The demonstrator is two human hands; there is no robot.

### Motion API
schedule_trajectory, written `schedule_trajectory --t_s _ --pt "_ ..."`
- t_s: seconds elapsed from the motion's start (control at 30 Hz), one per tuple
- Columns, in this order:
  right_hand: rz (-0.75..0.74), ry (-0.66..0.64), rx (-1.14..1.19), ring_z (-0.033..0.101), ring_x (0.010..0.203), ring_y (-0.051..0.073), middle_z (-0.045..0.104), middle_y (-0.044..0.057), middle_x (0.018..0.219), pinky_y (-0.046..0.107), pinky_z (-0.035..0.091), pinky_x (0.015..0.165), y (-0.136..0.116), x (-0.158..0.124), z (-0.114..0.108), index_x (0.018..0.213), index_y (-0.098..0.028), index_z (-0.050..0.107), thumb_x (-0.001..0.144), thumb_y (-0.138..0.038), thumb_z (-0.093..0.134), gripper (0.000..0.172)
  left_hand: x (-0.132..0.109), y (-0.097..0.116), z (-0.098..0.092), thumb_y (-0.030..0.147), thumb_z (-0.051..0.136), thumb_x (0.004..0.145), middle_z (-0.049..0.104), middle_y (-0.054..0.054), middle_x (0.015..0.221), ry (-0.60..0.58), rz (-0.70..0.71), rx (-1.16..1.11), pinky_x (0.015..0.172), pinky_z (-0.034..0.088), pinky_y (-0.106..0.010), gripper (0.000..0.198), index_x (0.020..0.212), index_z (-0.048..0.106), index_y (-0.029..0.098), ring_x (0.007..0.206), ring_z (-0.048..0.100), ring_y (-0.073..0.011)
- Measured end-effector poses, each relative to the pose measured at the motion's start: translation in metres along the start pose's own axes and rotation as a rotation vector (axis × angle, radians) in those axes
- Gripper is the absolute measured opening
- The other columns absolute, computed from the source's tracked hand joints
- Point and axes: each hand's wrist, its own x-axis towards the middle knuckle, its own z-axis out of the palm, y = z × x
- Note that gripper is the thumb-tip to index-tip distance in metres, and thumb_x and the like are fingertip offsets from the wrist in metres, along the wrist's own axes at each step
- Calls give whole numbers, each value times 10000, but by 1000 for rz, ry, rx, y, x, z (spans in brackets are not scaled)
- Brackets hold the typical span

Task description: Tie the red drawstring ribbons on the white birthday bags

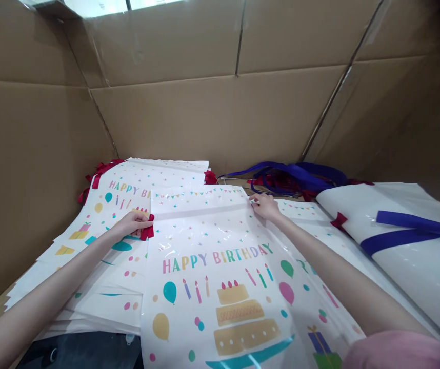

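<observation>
A white plastic "HAPPY BIRTHDAY" bag (220,266) printed with a cake, balloons and candles lies flat in front of me. My left hand (132,224) pinches a red ribbon (147,230) at the bag's upper left edge. At the upper right corner, the closed fingers of my right hand (265,206) grip the bag's edge. The bag's top strip is folded over between the two hands.
A stack of the same printed bags (127,187) with red ribbons lies to the left. Blue ribbons (300,177) are heaped at the back right, and white bags with blue ribbon (408,233) lie on the right. Cardboard walls (212,102) enclose the work area.
</observation>
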Motion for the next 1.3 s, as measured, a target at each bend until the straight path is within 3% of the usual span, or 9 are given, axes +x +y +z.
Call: schedule_trajectory --t_s 0.07,0.17,0.33,0.6,0.77,0.83,1.07,1.2,1.3 --pt "-11 -76 -53 510 1029 278 631 92 1074 337 374 782 24 7 0 1006 -235 688 789 -202 553 257 1 -2 0 545 729 612 497 31 432 -1 -3 1 364 268 -174 436 610 505 171 368 415 -74" --pt "-113 -146 14 570 917 216 678 74 971 284 381 730 37 17 4 904 -213 712 783 -261 605 169 1 -3 -1 547 728 611 504 27 444 -2 -9 8 369 267 -171 438 603 504 170 380 419 -74" --pt "-103 -159 184 582 676 143 686 30 727 236 370 589 39 33 -2 699 -170 696 662 -289 723 128 -2 -1 -2 543 738 593 494 29 430 19 -30 21 367 260 -179 434 598 516 170 373 397 -74" --pt "-166 -227 320 556 591 111 649 -14 622 197 389 528 30 44 -37 608 -173 640 555 -260 763 160 0 0 -2 592 716 588 492 31 412 34 -70 65 374 259 -184 470 621 531 162 364 387 -76" --pt "48 -490 453 565 517 115 625 19 559 196 398 449 12 42 -57 621 -152 603 597 -265 772 205 3 -4 -3 594 717 592 498 32 430 50 -95 75 381 254 -185 471 657 549 159 374 395 -80" --pt "126 -539 529 570 501 109 634 34 574 189 405 429 6 39 -63 623 -144 594 626 -252 769 206 3 -5 -3 596 719 590 498 31 439 56 -103 77 383 252 -183 476 658 543 159 382 398 -80" --pt "281 -566 912 619 568 116 674 46 671 196 518 527 11 33 -63 680 -140 592 672 -183 768 181 2 -5 -3 590 708 616 504 21 469 67 -85 104 400 279 -177 469 647 546 151 410 406 -79" --pt "388 -522 1099 639 602 125 691 56 752 262 564 633 22 32 -53 791 -153 582 823 -198 626 71 1 -4 -3 590 702 623 490 19 451 67 -81 119 395 278 -180 467 624 536 154 405 402 -82" --pt "383 -501 1201 654 681 126 689 60 798 267 571 698 30 30 -45 793 -159 577 832 -115 568 59 1 -2 -3 587 705 617 485 17 443 65 -81 120 390 271 -182 465 609 529 156 400 397 -84"
